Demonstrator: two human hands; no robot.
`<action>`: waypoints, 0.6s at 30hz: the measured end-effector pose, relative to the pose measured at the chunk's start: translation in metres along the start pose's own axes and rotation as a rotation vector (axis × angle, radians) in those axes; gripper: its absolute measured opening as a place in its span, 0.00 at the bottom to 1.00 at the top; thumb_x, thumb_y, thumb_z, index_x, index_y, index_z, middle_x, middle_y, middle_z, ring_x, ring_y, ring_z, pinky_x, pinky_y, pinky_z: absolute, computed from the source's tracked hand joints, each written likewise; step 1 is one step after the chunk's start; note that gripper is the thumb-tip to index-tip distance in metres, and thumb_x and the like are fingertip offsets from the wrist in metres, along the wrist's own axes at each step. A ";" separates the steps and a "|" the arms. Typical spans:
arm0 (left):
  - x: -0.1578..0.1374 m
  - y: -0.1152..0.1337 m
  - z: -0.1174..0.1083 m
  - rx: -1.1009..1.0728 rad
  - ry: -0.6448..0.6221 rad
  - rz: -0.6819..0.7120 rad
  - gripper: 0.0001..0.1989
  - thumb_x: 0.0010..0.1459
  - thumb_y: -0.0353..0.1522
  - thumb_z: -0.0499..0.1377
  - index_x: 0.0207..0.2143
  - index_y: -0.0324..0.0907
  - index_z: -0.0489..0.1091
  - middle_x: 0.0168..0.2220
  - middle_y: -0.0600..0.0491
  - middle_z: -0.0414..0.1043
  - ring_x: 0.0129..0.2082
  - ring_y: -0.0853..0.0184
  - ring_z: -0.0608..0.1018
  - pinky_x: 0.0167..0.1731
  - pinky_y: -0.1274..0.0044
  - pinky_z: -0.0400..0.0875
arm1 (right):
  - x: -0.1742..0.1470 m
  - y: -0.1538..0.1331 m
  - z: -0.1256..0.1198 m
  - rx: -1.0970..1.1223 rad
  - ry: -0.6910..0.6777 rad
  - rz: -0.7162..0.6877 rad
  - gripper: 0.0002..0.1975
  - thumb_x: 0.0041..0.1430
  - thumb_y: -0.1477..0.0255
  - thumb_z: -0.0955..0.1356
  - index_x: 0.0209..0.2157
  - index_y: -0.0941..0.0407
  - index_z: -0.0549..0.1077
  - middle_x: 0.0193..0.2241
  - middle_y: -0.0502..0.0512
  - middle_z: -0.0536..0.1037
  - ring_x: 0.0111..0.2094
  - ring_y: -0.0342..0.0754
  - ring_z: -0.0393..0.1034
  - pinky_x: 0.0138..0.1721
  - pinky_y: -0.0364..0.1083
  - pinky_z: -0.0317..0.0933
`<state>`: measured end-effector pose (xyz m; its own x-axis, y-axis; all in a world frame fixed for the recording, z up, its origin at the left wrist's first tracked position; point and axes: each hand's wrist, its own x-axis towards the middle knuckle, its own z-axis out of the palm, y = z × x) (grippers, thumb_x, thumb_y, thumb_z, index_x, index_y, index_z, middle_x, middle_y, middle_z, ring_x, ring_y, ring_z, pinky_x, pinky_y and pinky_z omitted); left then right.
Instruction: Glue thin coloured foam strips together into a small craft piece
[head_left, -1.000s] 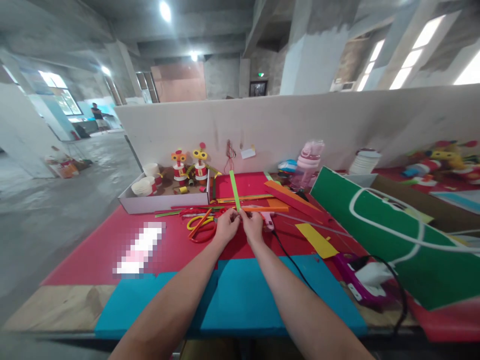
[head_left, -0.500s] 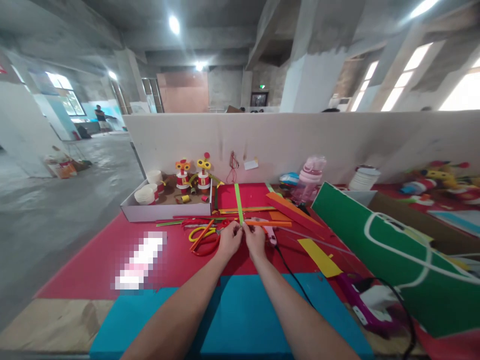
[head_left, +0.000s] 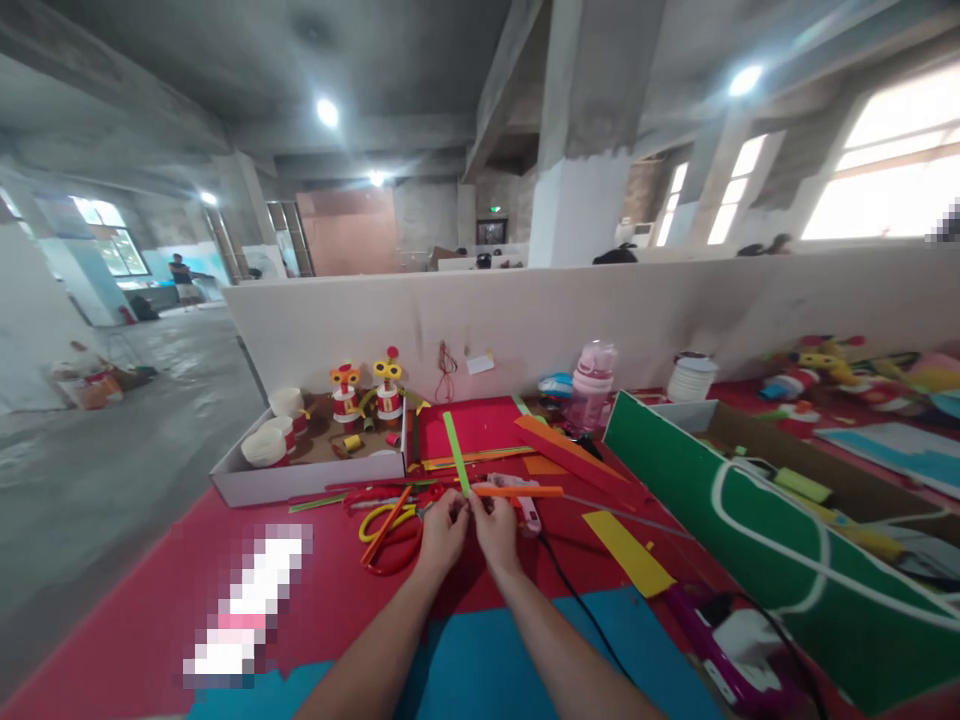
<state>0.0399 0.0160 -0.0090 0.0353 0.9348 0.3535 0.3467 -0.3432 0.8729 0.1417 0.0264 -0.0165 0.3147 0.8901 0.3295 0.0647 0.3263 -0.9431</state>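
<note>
Green paper strip (head_left: 456, 455), head view: points toward 12 o'clock above the red surface (head_left: 337, 600), is pinched at its near end in the narrow grip of left hand (head_left: 444, 530) and right hand (head_left: 495, 532). From the same pinch, toward 3 o'clock, orange paper strip (head_left: 525, 491). Near left hand, at 9 o'clock, scissors (head_left: 409, 512); near right hand, at 2 o'clock, pink glue gun (head_left: 532, 516); farther, at 10 o'clock, white box (head_left: 315, 481).
</note>
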 end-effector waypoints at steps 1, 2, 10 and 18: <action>0.000 -0.001 0.000 -0.006 -0.001 -0.009 0.09 0.57 0.35 0.52 0.25 0.43 0.59 0.21 0.58 0.63 0.22 0.71 0.67 0.25 0.79 0.60 | 0.000 -0.001 0.000 0.000 0.002 0.000 0.17 0.52 0.57 0.68 0.31 0.57 0.76 0.31 0.61 0.81 0.34 0.55 0.75 0.38 0.51 0.68; 0.001 -0.001 0.001 -0.012 -0.006 -0.021 0.09 0.57 0.35 0.52 0.25 0.43 0.59 0.20 0.58 0.62 0.21 0.71 0.67 0.24 0.79 0.60 | 0.000 -0.001 0.001 0.001 0.002 -0.001 0.17 0.52 0.57 0.68 0.31 0.57 0.76 0.31 0.61 0.80 0.34 0.55 0.75 0.39 0.51 0.68; 0.002 0.001 0.000 0.019 0.010 0.000 0.09 0.56 0.35 0.51 0.24 0.44 0.58 0.22 0.57 0.64 0.24 0.69 0.68 0.27 0.78 0.62 | 0.000 -0.001 0.000 0.005 0.014 -0.016 0.18 0.51 0.55 0.68 0.31 0.57 0.76 0.31 0.62 0.81 0.34 0.57 0.76 0.38 0.52 0.69; -0.001 0.008 0.000 0.087 -0.005 -0.033 0.10 0.58 0.37 0.51 0.25 0.44 0.59 0.23 0.55 0.66 0.26 0.67 0.69 0.29 0.76 0.64 | -0.007 -0.006 -0.002 -0.033 0.049 0.025 0.16 0.52 0.55 0.68 0.29 0.55 0.77 0.28 0.61 0.80 0.31 0.57 0.76 0.35 0.52 0.69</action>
<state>0.0429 0.0123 -0.0028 0.0268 0.9460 0.3230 0.4278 -0.3029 0.8516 0.1410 0.0178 -0.0135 0.3624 0.8809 0.3044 0.0876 0.2930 -0.9521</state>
